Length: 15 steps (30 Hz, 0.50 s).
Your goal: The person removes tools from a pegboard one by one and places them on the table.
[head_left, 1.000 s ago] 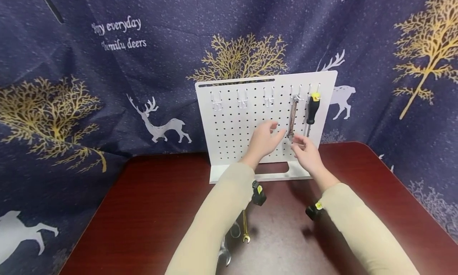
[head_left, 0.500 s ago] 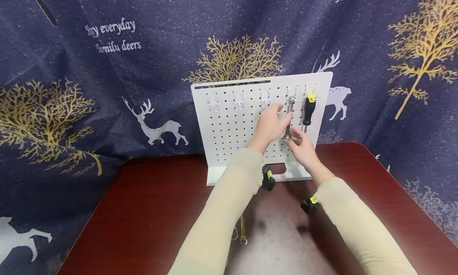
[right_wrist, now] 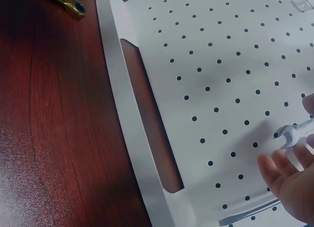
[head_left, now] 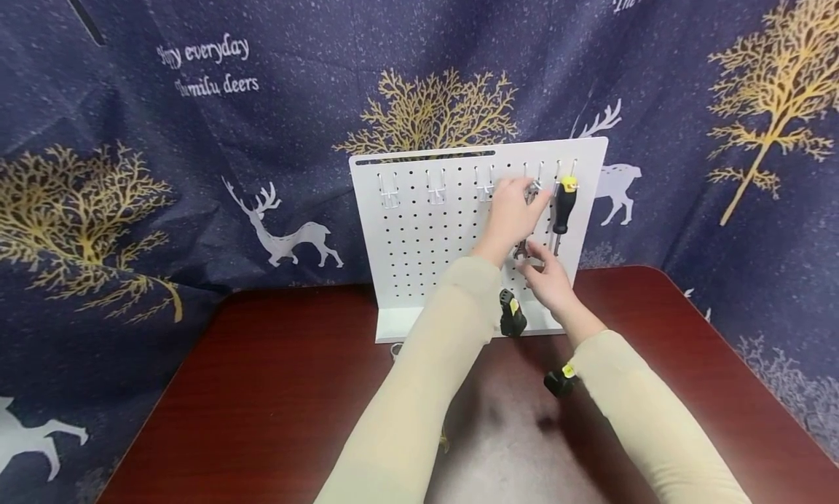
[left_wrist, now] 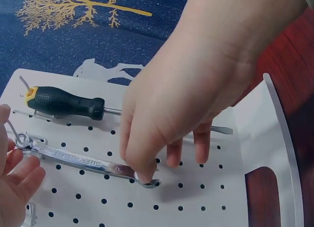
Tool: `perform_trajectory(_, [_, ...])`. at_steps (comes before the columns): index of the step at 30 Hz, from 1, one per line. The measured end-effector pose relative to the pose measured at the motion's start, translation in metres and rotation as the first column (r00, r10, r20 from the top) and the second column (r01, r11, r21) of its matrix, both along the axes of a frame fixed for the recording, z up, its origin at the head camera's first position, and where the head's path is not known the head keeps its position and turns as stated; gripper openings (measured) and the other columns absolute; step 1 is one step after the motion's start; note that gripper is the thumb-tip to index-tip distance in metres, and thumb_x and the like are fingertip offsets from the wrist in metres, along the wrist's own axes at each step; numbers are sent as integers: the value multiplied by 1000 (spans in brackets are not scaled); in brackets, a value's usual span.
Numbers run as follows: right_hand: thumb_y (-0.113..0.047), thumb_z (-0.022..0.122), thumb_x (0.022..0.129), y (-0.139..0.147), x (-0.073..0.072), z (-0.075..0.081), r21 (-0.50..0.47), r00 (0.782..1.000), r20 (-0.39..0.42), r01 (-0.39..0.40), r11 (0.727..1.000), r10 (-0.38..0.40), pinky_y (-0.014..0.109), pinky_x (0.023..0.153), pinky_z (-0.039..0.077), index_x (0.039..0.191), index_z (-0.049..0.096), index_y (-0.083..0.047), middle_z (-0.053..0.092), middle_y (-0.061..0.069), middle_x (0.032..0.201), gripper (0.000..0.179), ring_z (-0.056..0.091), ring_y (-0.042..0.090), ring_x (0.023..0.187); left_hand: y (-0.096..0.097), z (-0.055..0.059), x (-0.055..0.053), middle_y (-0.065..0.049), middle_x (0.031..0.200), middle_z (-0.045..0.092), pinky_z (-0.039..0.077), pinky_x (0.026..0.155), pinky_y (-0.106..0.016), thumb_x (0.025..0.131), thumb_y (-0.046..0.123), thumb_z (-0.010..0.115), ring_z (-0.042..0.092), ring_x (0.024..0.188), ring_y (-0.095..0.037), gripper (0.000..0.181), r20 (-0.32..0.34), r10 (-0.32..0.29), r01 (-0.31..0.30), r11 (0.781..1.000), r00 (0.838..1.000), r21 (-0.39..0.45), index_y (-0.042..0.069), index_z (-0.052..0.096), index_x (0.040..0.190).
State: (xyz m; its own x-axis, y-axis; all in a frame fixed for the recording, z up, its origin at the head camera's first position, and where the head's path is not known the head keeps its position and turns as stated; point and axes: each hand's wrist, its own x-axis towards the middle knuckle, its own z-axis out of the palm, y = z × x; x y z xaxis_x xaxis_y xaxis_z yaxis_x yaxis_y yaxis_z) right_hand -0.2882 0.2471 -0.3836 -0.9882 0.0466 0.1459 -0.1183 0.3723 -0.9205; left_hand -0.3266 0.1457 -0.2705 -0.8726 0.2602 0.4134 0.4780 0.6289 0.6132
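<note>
Head view: left hand point(head_left: 514, 214) above right hand point(head_left: 552, 284) at hanging wrench point(head_left: 521, 251)

Gold trees point(head_left: 776, 129) and white deer point(head_left: 285, 231) across a dark blue cloth point(head_left: 295, 140)!
And there, upper left, white lettering point(head_left: 213, 49) reads "everyday" over "milu deers"; down below, the red-brown table point(head_left: 262, 387) stretches out, rounded at its far right corner, light gleaming on its near part.

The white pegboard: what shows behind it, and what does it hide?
Behind the white pegboard hangs blue cloth, printed with gold branches and a white deer; the deer's head and the branches' base are covered.
</note>
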Motion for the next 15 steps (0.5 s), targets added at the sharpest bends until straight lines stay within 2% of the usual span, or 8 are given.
perform_trajectory(4, [-11,46,96,-1,1,-2,-8,1000,-7,-12,1000,12,53,93,49,148,21,1,30,26,148,59,47,41,124,1,-2,-2,-4,131,55,39,105,-20,95,42,52,49,124,-14,48,17,-7,6,998,1000,56,10,55,131])
perform_trajectory(9, [-12,47,96,-4,1,-5,-28,1000,4,-5,1000,5,52,93,50,145,30,2,33,25,147,54,47,41,125,1,-3,-4,-4,121,61,45,95,-21,93,43,55,55,114,-14,47,57,-12,4,990,998,140,10,58,127])
perform_trajectory(13, [-13,46,96,-7,4,-8,-92,1000,18,-1,996,3,51,94,50,143,32,2,35,25,145,51,47,39,125,2,-4,-4,-4,118,63,47,92,-21,92,43,56,58,111,-13,47,111,-18,-5,979,994,204,10,57,127])
perform_trajectory(15, [-13,45,97,-7,6,-10,-128,1000,22,0,992,3,46,92,52,142,32,2,39,26,141,50,49,36,121,3,-4,-3,-4,119,63,48,92,-22,92,42,57,59,111,-13,47,138,-22,-11,971,990,238,10,57,126])
